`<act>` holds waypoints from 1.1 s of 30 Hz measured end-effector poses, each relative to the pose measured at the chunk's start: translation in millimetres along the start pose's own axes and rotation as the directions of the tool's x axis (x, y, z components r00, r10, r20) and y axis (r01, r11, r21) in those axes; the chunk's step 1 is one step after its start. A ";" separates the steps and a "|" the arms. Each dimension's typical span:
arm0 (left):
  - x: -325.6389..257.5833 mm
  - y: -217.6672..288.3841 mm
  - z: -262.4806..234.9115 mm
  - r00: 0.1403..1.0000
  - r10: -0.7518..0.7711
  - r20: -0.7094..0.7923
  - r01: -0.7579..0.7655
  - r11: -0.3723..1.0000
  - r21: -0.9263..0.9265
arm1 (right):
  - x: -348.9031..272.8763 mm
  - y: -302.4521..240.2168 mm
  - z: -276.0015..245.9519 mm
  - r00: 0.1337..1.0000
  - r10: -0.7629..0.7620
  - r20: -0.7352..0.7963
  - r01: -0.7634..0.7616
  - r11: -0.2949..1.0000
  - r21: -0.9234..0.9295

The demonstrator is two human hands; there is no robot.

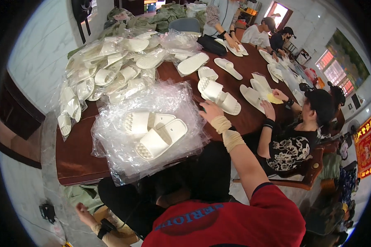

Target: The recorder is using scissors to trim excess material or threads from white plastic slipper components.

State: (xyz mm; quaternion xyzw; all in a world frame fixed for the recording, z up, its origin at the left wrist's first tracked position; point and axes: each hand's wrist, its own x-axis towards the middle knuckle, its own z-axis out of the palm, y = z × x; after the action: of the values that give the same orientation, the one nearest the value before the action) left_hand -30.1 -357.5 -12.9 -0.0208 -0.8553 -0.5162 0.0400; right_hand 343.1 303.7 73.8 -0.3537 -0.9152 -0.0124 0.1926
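A pair of cream slippers (160, 138) lies on a stack of clear plastic bags (107, 142) right before me, one slipper partly over the other. My right hand (212, 112), its wrist wrapped in tan bands, hovers at the near edge of another pair of cream slippers (219, 95). Its fingers are spread and grip nothing; whether the fingertips touch the slipper I cannot tell. Below the table's left front corner, my left hand (84, 215) hangs beside a cardboard box (115, 220). Its fingers look loosely apart with nothing visible in them.
Bagged slippers (111, 70) are heaped on the left of the brown table (76, 162). A black pouch (212, 45) and a single slipper (228, 68) lie farther back. At the right, a seated co-worker (294, 131) handles slippers (255, 92); other people work beyond.
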 end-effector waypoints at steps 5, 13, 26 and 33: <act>-2.2 24.0 33.6 0.953 0.159 0.257 -0.199 0.970 0.137 | 6.9 -88.7 -37.0 1.000 0.001 0.008 -0.004 0.931 0.364; -55.5 281.0 221.6 0.464 0.707 0.534 -0.708 0.658 -0.256 | -26.8 -154.3 23.4 0.967 -0.177 0.182 0.062 0.859 0.508; -48.6 199.8 336.2 0.541 0.674 0.503 -0.812 0.574 0.104 | -25.2 -209.0 10.8 0.720 -0.057 0.692 -0.671 0.199 0.714; -53.3 223.1 346.9 0.525 0.680 0.512 -0.760 0.645 -0.078 | -26.4 -178.5 -24.3 0.890 -0.115 0.441 -0.233 0.716 0.658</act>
State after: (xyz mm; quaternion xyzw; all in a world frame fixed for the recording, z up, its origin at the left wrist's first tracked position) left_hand 23.9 53.8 18.0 -0.5019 -0.7856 -0.3607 0.0297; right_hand 252.9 149.0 107.0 -0.2777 -0.8583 0.4212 0.0935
